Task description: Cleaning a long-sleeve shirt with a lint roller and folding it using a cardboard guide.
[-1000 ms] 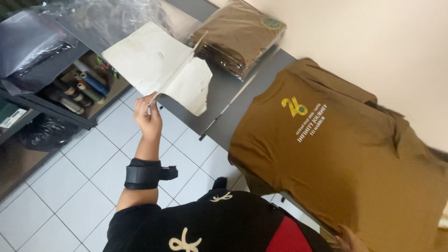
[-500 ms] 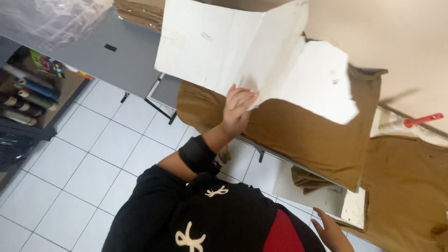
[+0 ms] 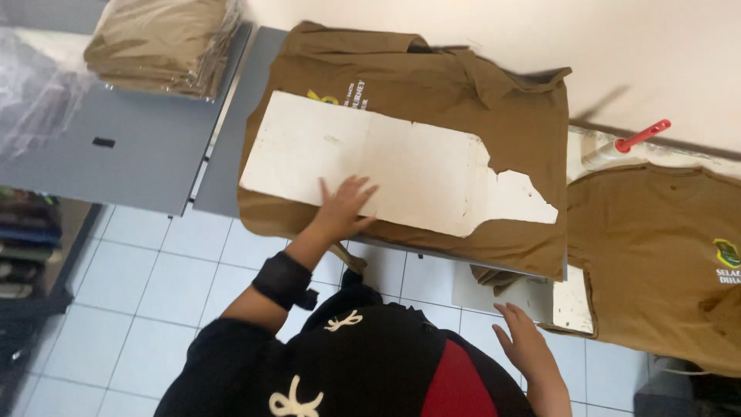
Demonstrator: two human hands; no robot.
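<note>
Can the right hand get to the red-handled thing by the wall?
Probably yes, with a stretch. The right hand is empty and hangs low by the table edge. The red-handled tool lies beyond, by the wall, with only flat brown shirt between them.

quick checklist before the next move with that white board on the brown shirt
1. White cardboard board lies flat on the brown shirt: ok.
2. Left hand presses on the board's near edge, fingers spread: ok.
3. Board centred on the shirt: cannot tell; shirt shows on all sides, but the board's right end is torn and narrow.
4. Shirt fully on the grey table: not ok, its near edge hangs over the table edge.
5. Right hand free: ok, it is open and low, holding nothing, off the table.
6. Red-handled tool clear of the shirt: ok, it lies apart to the right.
</note>
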